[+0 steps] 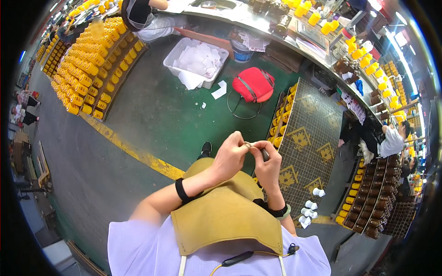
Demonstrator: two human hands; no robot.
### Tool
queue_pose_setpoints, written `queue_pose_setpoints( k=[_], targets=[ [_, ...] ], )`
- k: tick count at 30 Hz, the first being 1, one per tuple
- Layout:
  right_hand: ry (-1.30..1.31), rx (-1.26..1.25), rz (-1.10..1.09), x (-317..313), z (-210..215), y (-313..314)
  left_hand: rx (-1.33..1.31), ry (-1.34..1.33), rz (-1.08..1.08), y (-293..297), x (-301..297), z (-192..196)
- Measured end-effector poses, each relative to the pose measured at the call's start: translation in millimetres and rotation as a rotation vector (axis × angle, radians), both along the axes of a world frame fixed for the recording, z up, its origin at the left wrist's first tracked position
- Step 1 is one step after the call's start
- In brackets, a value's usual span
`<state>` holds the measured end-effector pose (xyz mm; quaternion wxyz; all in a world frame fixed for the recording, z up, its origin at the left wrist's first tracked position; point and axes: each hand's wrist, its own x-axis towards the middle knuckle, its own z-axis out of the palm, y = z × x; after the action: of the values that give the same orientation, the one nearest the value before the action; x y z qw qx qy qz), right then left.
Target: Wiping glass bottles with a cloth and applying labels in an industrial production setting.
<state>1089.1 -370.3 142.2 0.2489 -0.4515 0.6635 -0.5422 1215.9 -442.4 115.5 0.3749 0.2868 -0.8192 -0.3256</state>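
Observation:
My left hand (230, 155) and my right hand (268, 168) meet in front of my mustard apron (230, 214). Between the fingertips of both hands is a small pale tan piece (247, 145), curved like a ring; its kind is too small to tell. A dark, rounded object (264, 155) is also gripped in my right hand, partly covered by the fingers. Both hands are closed, and a black band circles each wrist.
A grid-patterned board (308, 133) lies to the right, with white cup-like pieces (308, 212) near its close end. Ahead stand a red-cushioned stool (253, 85) and a white bin of paper (172, 62). Racks of yellow pieces (83, 69) are at left. People sit by the long workbench (258, 23).

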Motion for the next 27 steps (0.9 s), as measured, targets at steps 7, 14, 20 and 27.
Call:
queue_pose_setpoints(
  k=[7,14,20,27],
  targets=[
    [-0.052,0.086,0.018,-52,25,-111,-0.149,-0.190,-0.225,-138,-52,4],
    [-0.052,0.202,-0.053,-158,-3,-205,-0.141,-0.302,-0.413,-256,-162,-24],
    [-0.209,0.151,0.009,-339,-42,-281,0.000,-0.298,-0.415,-343,-315,-37],
    [-0.240,0.164,0.053,-523,-35,-358,0.199,-0.456,-0.074,-452,-403,-8]
  ],
)
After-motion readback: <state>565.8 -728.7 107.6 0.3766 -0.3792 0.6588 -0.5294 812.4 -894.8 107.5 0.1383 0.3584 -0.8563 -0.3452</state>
